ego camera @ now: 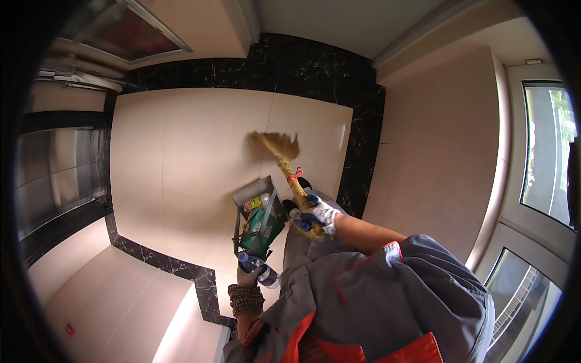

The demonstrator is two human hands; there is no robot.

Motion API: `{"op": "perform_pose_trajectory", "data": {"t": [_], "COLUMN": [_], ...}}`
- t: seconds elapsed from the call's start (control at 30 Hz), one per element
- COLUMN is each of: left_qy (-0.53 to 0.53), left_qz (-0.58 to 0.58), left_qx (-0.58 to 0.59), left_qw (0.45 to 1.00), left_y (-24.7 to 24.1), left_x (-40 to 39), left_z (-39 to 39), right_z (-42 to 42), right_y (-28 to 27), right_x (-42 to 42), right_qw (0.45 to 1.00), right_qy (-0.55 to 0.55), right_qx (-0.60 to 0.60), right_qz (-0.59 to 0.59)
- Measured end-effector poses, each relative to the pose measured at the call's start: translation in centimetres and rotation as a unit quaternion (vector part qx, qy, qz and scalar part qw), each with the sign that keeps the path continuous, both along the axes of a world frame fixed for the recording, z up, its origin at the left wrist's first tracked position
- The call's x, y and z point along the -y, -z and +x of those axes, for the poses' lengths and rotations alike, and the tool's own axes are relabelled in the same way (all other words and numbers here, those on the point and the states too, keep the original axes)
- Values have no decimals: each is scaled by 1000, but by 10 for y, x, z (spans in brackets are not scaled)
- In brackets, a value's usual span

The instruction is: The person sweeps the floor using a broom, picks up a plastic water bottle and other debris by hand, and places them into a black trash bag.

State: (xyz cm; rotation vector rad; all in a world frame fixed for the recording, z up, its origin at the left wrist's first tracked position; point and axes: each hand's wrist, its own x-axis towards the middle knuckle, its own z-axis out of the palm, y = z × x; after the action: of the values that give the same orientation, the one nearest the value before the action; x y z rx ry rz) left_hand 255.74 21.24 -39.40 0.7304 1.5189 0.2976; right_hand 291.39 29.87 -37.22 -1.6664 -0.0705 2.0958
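Note:
In the head view my right hand (321, 214), in a white and blue work glove, grips the bound straw handle of a broom (291, 179). A red tie circles that handle, and the bristles fan out just above the tiled floor or on it; I cannot tell which. My left hand (248, 275), also gloved, holds a clear plastic bottle (259, 269) with a blue cap. Close by is the frame of a grey long-handled dustpan (253, 187); whether the same hand grips its handle is hidden. Inside the pan lie a green bag (262, 229) and a colourful packet (254, 204).
Glossy beige tiles (204, 145) cover the floor, bordered by black marbled stone (195, 72). Metal elevator-like doors (59, 168) stand at the left. White-framed windows (547, 149) line the right side. My dark shoes (304, 183) are partly visible beside the broom.

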Motion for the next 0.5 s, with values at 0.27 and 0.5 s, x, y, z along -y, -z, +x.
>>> {"op": "perform_pose_trajectory", "data": {"t": [0.27,0.5], "left_qy": [69,31], "left_qz": [16,-66], "left_qx": [-60,-94], "left_qw": [996,993], "left_y": [23,-50], "left_x": [8,-37], "left_z": [-14,52], "right_z": [98,245], "right_y": [-68,-53], "right_x": [27,-46], "right_qw": [991,965], "right_qy": [69,163], "right_qx": [65,173], "right_qz": [97,115]}}
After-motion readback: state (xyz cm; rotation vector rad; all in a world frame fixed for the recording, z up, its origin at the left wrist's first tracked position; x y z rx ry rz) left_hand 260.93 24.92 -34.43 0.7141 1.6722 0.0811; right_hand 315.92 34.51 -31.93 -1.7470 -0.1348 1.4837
